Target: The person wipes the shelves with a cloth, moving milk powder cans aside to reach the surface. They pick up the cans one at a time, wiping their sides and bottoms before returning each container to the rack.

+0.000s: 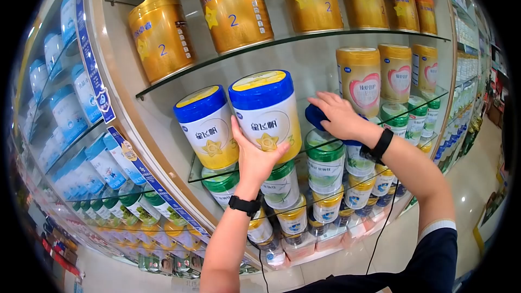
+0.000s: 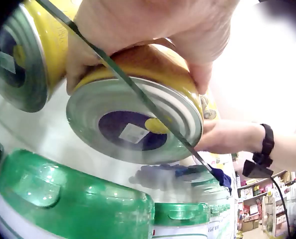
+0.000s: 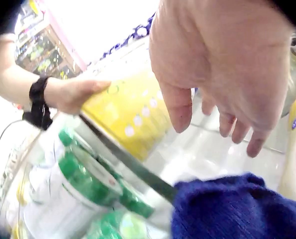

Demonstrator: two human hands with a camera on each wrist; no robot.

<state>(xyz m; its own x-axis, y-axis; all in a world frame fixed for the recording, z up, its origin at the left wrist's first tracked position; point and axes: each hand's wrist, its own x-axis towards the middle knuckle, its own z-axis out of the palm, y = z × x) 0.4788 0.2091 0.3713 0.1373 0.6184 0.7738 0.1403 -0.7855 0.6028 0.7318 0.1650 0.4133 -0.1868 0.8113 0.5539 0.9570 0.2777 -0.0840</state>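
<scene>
My left hand grips a milk powder can with a blue lid and white-and-yellow body, thumb and fingers spread round its lower sides. From below, the left wrist view shows the can's metal base through the glass shelf. A matching can stands just to its left. To the right, my right hand reaches over the same shelf above a dark blue cloth. The right wrist view has the fingers extended, the palm free, and the cloth bunched at the shelf edge.
Gold cans line the glass shelf above. More gold cans with pink hearts stand at the right. Below are green-lidded cans and further rows. The glass edge runs in front, and thin cables hang from both wrists.
</scene>
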